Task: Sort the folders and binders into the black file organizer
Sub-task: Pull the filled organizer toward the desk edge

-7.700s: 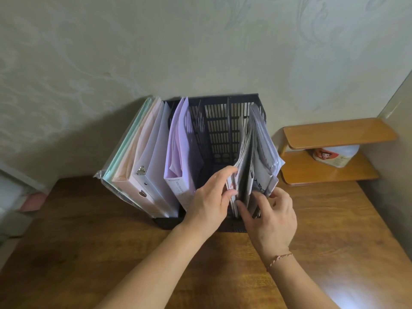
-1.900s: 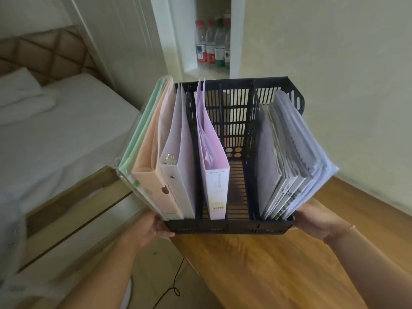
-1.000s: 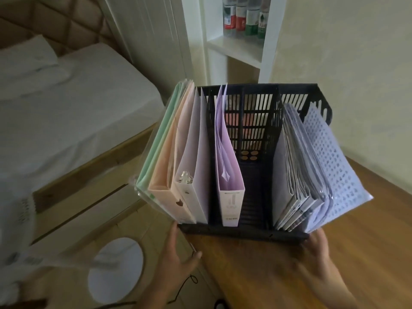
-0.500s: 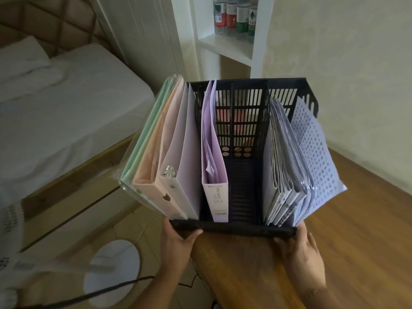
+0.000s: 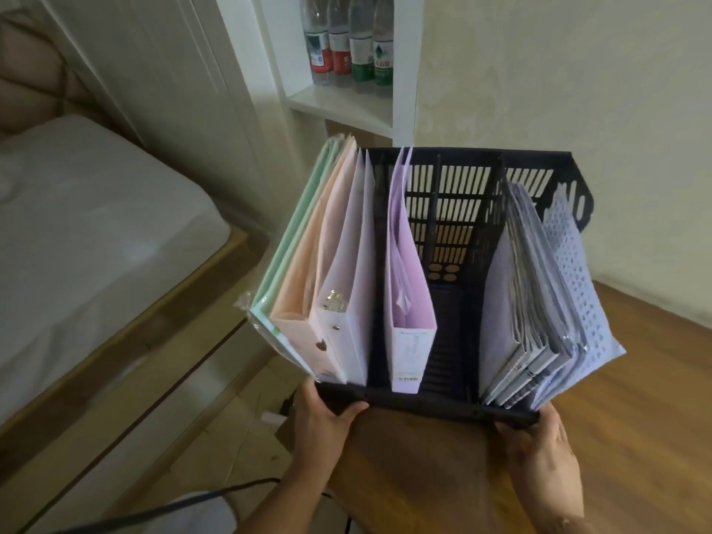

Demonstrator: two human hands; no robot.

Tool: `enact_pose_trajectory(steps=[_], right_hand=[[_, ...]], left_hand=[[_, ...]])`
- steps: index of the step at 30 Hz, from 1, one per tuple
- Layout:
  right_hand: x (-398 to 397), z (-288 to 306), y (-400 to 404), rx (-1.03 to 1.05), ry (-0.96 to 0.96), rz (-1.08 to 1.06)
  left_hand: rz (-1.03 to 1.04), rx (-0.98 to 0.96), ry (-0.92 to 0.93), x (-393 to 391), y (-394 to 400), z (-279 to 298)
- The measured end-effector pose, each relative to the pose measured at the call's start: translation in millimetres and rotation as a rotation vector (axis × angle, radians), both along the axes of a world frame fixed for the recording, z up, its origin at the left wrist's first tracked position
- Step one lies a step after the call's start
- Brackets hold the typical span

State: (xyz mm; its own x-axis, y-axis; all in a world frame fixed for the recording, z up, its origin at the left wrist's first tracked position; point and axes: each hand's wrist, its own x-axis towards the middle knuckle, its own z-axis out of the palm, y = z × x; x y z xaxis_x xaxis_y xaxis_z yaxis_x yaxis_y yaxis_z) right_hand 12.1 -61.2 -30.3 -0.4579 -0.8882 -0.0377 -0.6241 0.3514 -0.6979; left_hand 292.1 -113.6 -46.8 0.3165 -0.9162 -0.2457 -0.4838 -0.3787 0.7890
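Observation:
The black file organizer [image 5: 454,175] stands at the left edge of the wooden table [image 5: 616,437]. Its left slot holds a green folder [image 5: 287,260], a peach binder [image 5: 308,287] and a white ring binder [image 5: 346,302]. A lilac binder [image 5: 408,302] stands in the second slot, and the third slot is empty. A bundle of grey and white folders [image 5: 539,310] fans out of the right slot. My left hand [image 5: 319,422] grips the organizer's front left corner. My right hand [image 5: 543,445] grips its front right corner.
A bed with a white sheet [image 5: 88,233] lies to the left, below the table's level. Behind the organizer a white shelf niche holds several plastic bottles [image 5: 346,36]. A dark cable [image 5: 162,506] runs across the floor at the bottom left. The wall stands close on the right.
Both hands have closed on the organizer's front corners. It sits a little further right and back than half a second ago, and the view has tilted slightly.

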Motion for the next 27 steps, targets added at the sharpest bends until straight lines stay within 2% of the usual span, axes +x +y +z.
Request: enact_pose_trajectory(steps=[6, 17, 21, 27], right_hand=[[16.5, -7.6, -4.8, -0.025, 0.003, -0.092], [16.9, -33.4, -17.4, -0.129, -0.018, -0.172], [16.6, -37.3, -24.2, -0.106, 0.024, -0.201], [11.6, -36.8, -38.9, -0.138, 0.005, -0.243]], left_hand=[[-0.103, 0.051, 0.021, 9.7, -37.5, -5.6], [-0.191, 0.027, 0.151, 12.3, -87.7, -23.7], [-0.239, 0.038, 0.183, 5.6, -108.2, -27.5], [-0.289, 0.000, 0.180, -7.2, -132.9, -29.1]])
